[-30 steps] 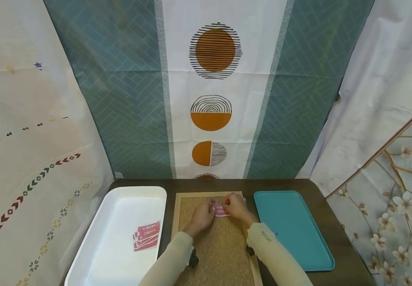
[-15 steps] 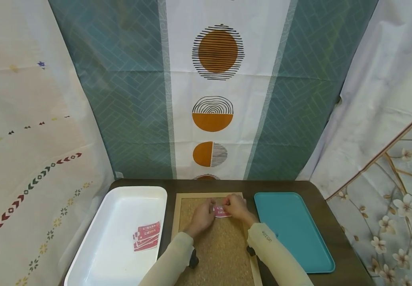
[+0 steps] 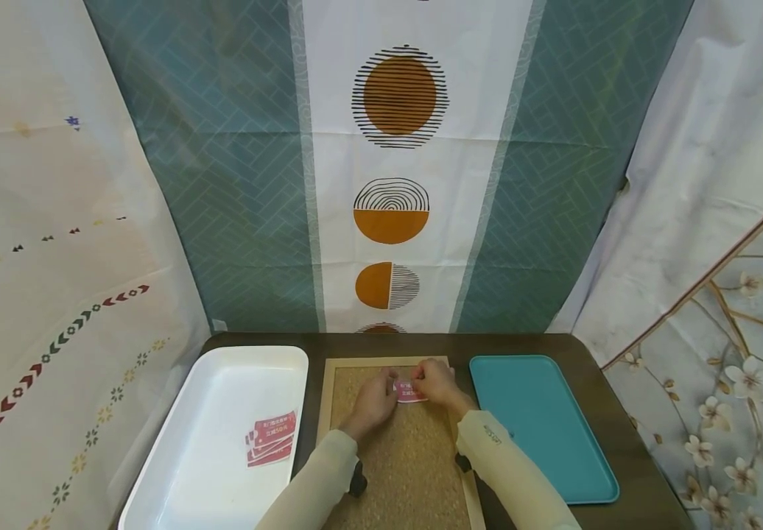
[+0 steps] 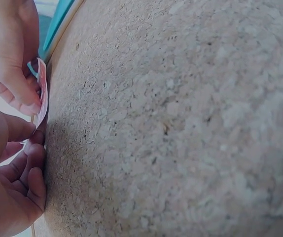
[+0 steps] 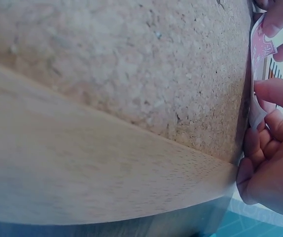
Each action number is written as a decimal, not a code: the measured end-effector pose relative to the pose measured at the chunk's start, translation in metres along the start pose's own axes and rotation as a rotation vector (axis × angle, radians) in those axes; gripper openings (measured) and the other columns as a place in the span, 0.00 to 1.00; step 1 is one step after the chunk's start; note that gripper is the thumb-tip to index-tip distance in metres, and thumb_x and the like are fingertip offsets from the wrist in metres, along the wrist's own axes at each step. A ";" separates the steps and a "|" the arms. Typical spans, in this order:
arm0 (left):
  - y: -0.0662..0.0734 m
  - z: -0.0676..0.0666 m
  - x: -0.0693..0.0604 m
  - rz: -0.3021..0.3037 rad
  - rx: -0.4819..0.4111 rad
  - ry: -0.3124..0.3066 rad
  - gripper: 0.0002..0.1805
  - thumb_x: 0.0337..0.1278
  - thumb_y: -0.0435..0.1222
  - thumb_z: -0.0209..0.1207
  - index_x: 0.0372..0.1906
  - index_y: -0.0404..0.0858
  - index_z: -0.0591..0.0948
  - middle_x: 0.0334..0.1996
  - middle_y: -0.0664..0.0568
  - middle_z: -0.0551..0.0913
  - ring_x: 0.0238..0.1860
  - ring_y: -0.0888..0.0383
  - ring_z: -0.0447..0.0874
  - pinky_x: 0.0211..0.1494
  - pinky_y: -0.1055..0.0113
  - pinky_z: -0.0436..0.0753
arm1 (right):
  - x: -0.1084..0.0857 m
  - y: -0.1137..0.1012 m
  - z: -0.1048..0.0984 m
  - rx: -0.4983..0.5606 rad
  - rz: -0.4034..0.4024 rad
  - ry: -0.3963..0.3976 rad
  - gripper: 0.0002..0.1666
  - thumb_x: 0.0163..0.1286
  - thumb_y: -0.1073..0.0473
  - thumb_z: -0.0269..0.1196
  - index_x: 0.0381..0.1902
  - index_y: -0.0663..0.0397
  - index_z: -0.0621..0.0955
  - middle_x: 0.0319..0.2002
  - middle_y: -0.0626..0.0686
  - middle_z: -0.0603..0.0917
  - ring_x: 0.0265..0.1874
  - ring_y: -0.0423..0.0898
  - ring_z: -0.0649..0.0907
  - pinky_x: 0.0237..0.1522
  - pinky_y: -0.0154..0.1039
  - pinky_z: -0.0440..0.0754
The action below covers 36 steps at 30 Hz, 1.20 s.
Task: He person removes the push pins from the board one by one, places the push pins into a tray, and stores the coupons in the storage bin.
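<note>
A small pink and white paper coupon (image 3: 411, 391) is held at the far end of a wood-framed corkboard (image 3: 398, 456). My left hand (image 3: 375, 400) pinches its left end between thumb and finger. At the other end, my right hand (image 3: 439, 381) pinches the coupon. In the left wrist view the coupon (image 4: 43, 96) bows slightly and stands partly off the cork. The right wrist view shows the coupon (image 5: 258, 54) curving between both hands, close to the board's surface. Fingers hide both of its ends.
Left of the board stands a white tray (image 3: 222, 412) with several more pink coupons (image 3: 272, 439) fanned in it. A teal tray (image 3: 540, 419) lies on the right of the dark table (image 3: 647, 456). Patterned curtains (image 3: 242, 184) enclose the back and sides.
Both hands stay at the same spot on the coupon. Only the head view shifts very slightly.
</note>
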<state>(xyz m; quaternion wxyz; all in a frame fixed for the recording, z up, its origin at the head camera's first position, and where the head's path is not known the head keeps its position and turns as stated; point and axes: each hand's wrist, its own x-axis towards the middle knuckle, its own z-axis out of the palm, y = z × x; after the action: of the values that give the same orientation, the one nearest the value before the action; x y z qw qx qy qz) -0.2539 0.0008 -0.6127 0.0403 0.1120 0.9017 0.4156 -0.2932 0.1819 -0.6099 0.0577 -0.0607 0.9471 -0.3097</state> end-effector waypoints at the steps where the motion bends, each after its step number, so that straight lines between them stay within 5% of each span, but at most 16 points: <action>1: 0.000 0.000 0.000 -0.003 -0.004 -0.002 0.17 0.72 0.31 0.62 0.62 0.34 0.78 0.31 0.52 0.78 0.30 0.59 0.74 0.29 0.67 0.73 | 0.000 0.000 0.000 -0.001 -0.002 0.000 0.06 0.67 0.61 0.72 0.31 0.52 0.85 0.28 0.46 0.84 0.36 0.46 0.80 0.54 0.61 0.67; 36: -0.005 0.002 -0.001 -0.009 -0.028 0.003 0.17 0.71 0.30 0.63 0.61 0.37 0.78 0.29 0.54 0.78 0.28 0.60 0.75 0.27 0.69 0.72 | -0.002 -0.003 -0.003 -0.017 -0.028 -0.002 0.07 0.66 0.61 0.73 0.33 0.52 0.83 0.29 0.46 0.83 0.35 0.45 0.80 0.55 0.62 0.68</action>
<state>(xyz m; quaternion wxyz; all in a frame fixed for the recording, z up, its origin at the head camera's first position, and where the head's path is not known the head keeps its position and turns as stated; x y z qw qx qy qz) -0.2534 -0.0014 -0.6174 0.0423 0.1068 0.8964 0.4280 -0.2912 0.1820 -0.6058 0.0538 -0.0748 0.9487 -0.3026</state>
